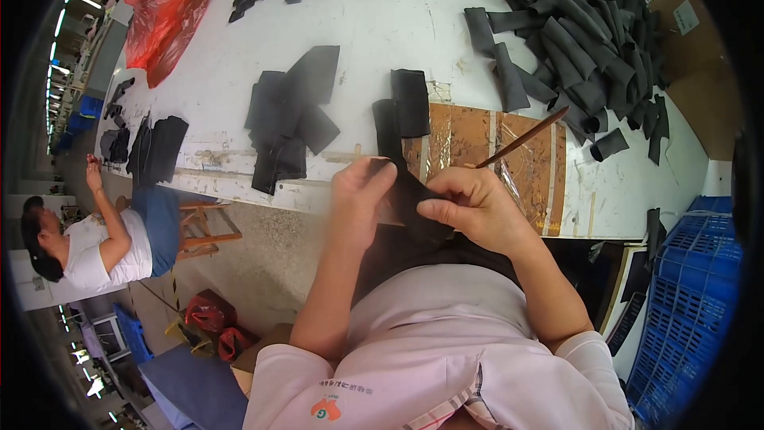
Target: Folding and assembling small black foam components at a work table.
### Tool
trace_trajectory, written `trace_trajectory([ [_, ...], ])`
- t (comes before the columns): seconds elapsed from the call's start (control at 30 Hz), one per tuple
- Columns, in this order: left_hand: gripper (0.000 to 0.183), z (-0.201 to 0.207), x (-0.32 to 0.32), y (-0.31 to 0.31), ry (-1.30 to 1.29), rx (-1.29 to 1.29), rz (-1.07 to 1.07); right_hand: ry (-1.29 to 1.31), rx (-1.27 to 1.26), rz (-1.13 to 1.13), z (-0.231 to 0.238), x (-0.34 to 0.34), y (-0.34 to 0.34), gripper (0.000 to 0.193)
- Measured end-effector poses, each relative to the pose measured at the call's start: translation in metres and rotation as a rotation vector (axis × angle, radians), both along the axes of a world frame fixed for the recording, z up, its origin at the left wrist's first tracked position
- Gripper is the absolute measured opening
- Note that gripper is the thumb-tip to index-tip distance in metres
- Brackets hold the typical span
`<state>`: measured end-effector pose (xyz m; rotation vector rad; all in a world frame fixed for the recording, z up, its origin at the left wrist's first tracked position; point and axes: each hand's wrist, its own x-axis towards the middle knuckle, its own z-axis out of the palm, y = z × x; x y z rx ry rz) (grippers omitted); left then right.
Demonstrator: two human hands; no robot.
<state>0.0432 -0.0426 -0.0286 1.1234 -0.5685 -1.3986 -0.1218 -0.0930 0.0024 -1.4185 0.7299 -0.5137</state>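
Both of my hands are closed on a dark fabric piece in front of my body, at the table's near edge. My left hand pinches its left side between thumb and fingers. On the right side, the thumb and fingers of my right hand grip the same cloth. A thin brown stick slants up and right from behind my right hand; whether the fingers hold it I cannot tell. Just beyond my hands lie two flat black pieces, a narrow strip and a wider one.
A taped brown board lies on the white table. Dark fabric tubes heap at right, near a cardboard box. Loose pieces and a red bag lie left. A blue crate stands right; a co-worker sits left.
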Motion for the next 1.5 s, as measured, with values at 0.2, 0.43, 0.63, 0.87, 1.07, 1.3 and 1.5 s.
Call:
trace_trajectory([
  [0.2, 0.009, 0.012, -0.038, 0.005, 0.032, -0.084, 0.512, -0.436, 0.489, -0.324, -0.012, 0.003, 0.027, 0.046],
  [0.43, 0.014, 0.005, -0.06, 0.009, 0.107, -0.092, 0.52, -0.532, 0.537, -0.359, -0.022, 0.012, 0.04, 0.026],
  [0.63, 0.016, 0.008, -0.066, 0.006, 0.265, 0.022, 0.513, -0.418, 0.426, -0.504, -0.011, 0.012, 0.038, 0.015],
  [0.87, 0.015, -0.004, -0.065, 0.01, 0.266, 0.119, 0.287, -0.171, 0.042, -0.554, -0.016, 0.003, 0.028, 0.013],
  [1.07, 0.027, 0.016, -0.064, 0.025, -0.596, -0.172, 0.294, 0.142, -0.58, -0.623, -0.021, 0.0, 0.023, 0.018],
  [1.3, 0.022, 0.037, -0.072, 0.021, -0.518, -0.053, 0.1, 0.256, -0.813, -0.611, -0.028, -0.003, 0.023, 0.022],
  [1.5, 0.009, 0.038, -0.07, 0.016, -0.247, 0.05, 0.088, 0.381, -1.159, -0.534, -0.029, -0.007, 0.021, 0.019],
])
